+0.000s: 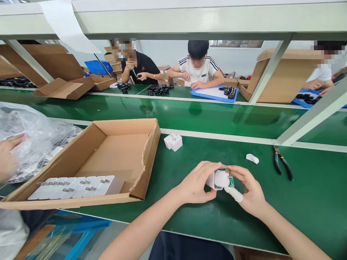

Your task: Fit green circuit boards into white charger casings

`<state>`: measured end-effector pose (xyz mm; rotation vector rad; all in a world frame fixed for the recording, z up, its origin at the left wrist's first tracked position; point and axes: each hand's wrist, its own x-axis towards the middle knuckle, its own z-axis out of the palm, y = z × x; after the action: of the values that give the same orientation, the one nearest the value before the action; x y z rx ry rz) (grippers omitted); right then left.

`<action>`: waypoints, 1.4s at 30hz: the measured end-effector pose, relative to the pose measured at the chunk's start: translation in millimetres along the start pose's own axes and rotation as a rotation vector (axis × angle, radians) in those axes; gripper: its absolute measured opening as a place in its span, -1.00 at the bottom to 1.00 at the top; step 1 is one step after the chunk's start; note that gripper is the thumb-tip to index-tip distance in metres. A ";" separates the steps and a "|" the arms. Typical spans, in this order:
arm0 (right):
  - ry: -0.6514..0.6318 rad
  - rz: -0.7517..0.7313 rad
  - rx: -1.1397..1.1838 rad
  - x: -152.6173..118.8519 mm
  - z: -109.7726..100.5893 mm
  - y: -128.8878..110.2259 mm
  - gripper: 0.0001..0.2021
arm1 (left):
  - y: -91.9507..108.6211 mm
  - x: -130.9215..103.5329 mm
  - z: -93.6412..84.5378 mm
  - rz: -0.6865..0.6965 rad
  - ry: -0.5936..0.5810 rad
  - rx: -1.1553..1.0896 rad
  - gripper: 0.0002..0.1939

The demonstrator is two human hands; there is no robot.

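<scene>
In front of me, my left hand (199,182) is closed around a white plastic charger housing (216,181). My right hand (249,191) pinches a green circuit board (231,177) at the mouth of that housing; a white cover (236,194) wraps its thumb. Between housing and board sits a rounded white shape (222,178); whether it is a covered fingertip or a part, I cannot make out. How deep the board reaches inside is hidden. White plug chargers (173,141) with metal prongs rest on the green bench beyond my left hand.
A cardboard tray (127,151) on the left holds a row of white chargers (78,187). Right of my hands lie a small white piece (252,158) and black-handled pliers (282,162). Someone's hand (9,155) touches a clear plastic bag (35,133). Several people work across the bench.
</scene>
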<state>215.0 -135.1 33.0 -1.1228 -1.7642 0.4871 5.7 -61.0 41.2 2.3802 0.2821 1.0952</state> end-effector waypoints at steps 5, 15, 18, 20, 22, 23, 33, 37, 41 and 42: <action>-0.002 0.015 0.015 -0.8 0.5 0.5 -0.51 | -0.9 -1.4 1.4 -0.004 0.002 0.007 -0.12; -0.014 -0.038 -0.067 -0.7 1.4 2.4 -0.54 | 0.0 -3.2 1.5 -0.079 -0.023 0.019 -0.10; -0.026 -0.050 -0.072 -0.2 1.0 3.6 -0.53 | -0.2 -4.8 2.2 -0.126 -0.033 0.027 -0.11; -0.033 -0.050 -0.075 0.3 0.8 4.1 -0.52 | -0.5 -5.9 2.3 -0.153 -0.041 0.027 -0.10; -0.040 -0.045 -0.077 0.8 1.0 4.2 -0.52 | -0.9 -6.8 1.9 -0.182 -0.048 0.020 -0.09; -0.040 -0.041 -0.075 1.1 1.3 4.3 -0.53 | -0.9 -7.2 1.4 -0.197 -0.053 0.015 -0.08; -0.036 0.037 -0.079 0.2 3.8 7.2 -0.53 | 3.6 -5.2 -3.4 -0.284 -0.088 0.005 -0.10; -0.041 0.006 -0.108 -0.4 3.1 6.7 -0.53 | 1.7 -6.0 -2.0 -0.249 -0.087 0.011 -0.09; -0.060 -0.037 -0.128 -0.3 1.3 6.3 -0.54 | -0.7 -6.6 -1.2 -0.212 -0.095 0.047 -0.10; -0.055 -0.038 -0.132 -0.4 1.0 6.1 -0.54 | -0.8 -6.4 -1.2 -0.211 -0.085 0.052 -0.10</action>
<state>217.1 -132.2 27.9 -1.1744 -1.8845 0.3868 0.6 -62.3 37.2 2.3710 0.5244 0.8974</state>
